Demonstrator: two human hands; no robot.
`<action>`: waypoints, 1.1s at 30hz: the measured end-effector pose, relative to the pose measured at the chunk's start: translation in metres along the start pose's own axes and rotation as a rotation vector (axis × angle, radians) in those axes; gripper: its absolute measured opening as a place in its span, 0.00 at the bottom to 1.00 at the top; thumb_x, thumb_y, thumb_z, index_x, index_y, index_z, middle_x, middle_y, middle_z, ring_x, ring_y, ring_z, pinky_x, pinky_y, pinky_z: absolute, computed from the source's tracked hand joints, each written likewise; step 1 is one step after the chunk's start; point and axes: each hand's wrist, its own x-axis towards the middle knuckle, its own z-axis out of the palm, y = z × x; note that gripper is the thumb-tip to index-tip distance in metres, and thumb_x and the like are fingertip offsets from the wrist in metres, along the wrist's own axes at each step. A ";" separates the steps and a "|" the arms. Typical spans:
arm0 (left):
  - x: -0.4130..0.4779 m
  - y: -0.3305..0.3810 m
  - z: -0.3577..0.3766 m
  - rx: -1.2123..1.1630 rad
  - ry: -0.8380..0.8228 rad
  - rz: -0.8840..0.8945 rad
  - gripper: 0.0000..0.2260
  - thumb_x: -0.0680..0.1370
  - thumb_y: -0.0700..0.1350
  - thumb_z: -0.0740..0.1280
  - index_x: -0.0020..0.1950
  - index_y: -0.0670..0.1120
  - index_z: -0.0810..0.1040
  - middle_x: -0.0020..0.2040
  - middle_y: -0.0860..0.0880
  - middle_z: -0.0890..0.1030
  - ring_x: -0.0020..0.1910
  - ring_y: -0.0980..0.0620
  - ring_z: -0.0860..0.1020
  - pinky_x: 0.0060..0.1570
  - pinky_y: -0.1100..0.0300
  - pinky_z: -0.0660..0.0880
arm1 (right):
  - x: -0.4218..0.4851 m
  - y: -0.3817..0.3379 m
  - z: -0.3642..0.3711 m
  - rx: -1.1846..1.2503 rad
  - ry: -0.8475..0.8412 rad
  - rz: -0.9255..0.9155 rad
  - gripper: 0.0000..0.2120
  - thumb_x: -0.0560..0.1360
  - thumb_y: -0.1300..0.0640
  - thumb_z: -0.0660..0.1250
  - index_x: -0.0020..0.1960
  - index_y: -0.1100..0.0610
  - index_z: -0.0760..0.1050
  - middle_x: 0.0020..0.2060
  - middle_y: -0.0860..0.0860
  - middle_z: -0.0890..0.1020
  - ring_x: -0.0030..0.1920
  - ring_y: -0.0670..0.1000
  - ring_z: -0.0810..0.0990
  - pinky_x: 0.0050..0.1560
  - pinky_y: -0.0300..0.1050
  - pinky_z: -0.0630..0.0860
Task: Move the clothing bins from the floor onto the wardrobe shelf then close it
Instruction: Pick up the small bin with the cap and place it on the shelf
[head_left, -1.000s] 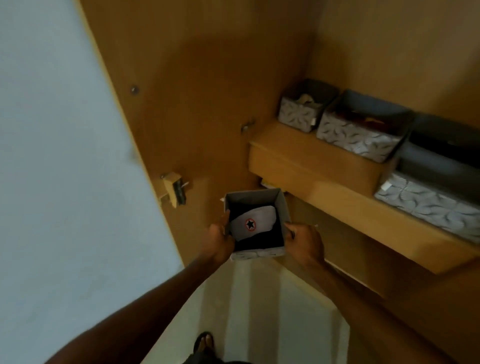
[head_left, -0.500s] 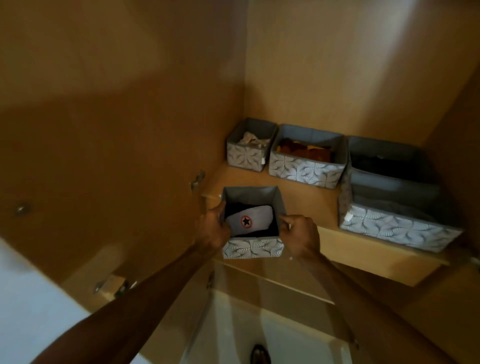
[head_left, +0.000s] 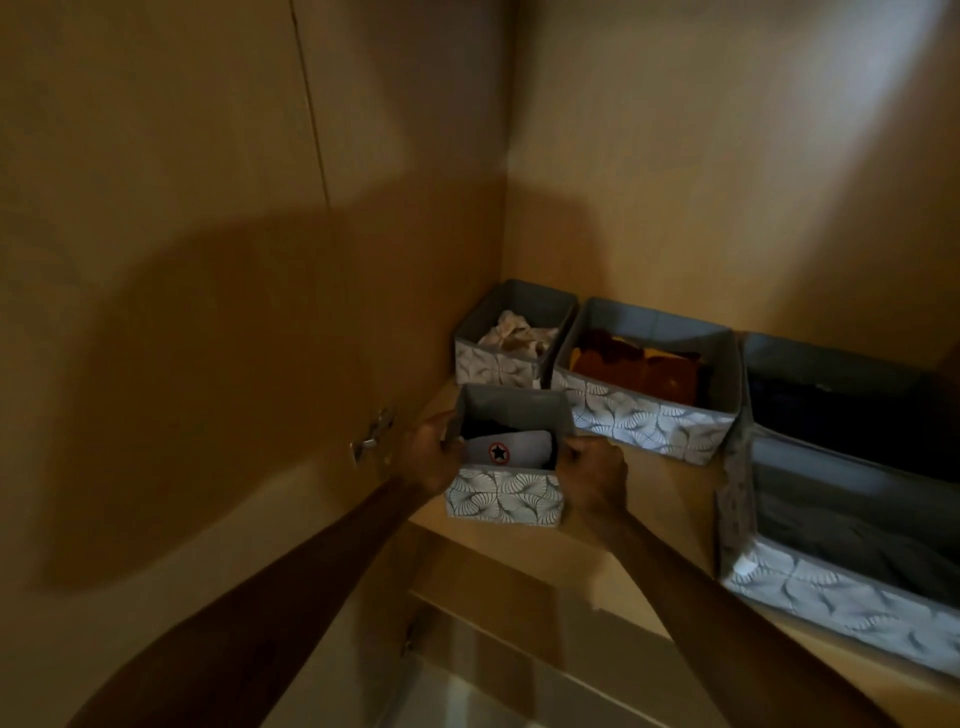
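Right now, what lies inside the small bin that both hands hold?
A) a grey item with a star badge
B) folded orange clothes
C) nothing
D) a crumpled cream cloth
A: the small bin, gripped by the left hand and the right hand, holds a grey item bearing a round star badge.

Two bare forearms, entering from 7 and 5 o'clock, extended forward; left hand (head_left: 428, 453) and right hand (head_left: 596, 474), fingers curled, gripping opposite sides of small bin (head_left: 504, 497).
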 end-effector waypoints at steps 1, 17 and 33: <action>0.002 0.000 0.001 0.008 -0.009 0.028 0.16 0.81 0.42 0.63 0.68 0.43 0.75 0.51 0.42 0.83 0.43 0.49 0.79 0.38 0.70 0.68 | 0.007 0.001 0.004 0.020 0.001 0.012 0.10 0.74 0.60 0.63 0.40 0.56 0.82 0.35 0.56 0.83 0.38 0.58 0.80 0.39 0.47 0.75; 0.037 -0.058 -0.018 0.632 -0.183 0.109 0.31 0.78 0.52 0.61 0.79 0.50 0.54 0.80 0.46 0.56 0.78 0.45 0.55 0.74 0.45 0.58 | 0.038 -0.039 0.050 0.243 -0.180 -0.002 0.16 0.75 0.54 0.67 0.62 0.55 0.78 0.61 0.56 0.81 0.61 0.55 0.79 0.64 0.52 0.75; 0.049 -0.069 -0.018 0.568 -0.204 0.021 0.40 0.76 0.55 0.66 0.80 0.47 0.48 0.81 0.45 0.47 0.79 0.45 0.47 0.76 0.47 0.50 | 0.037 -0.047 0.064 0.212 -0.183 -0.084 0.19 0.74 0.49 0.71 0.61 0.58 0.79 0.55 0.54 0.84 0.52 0.45 0.81 0.46 0.25 0.71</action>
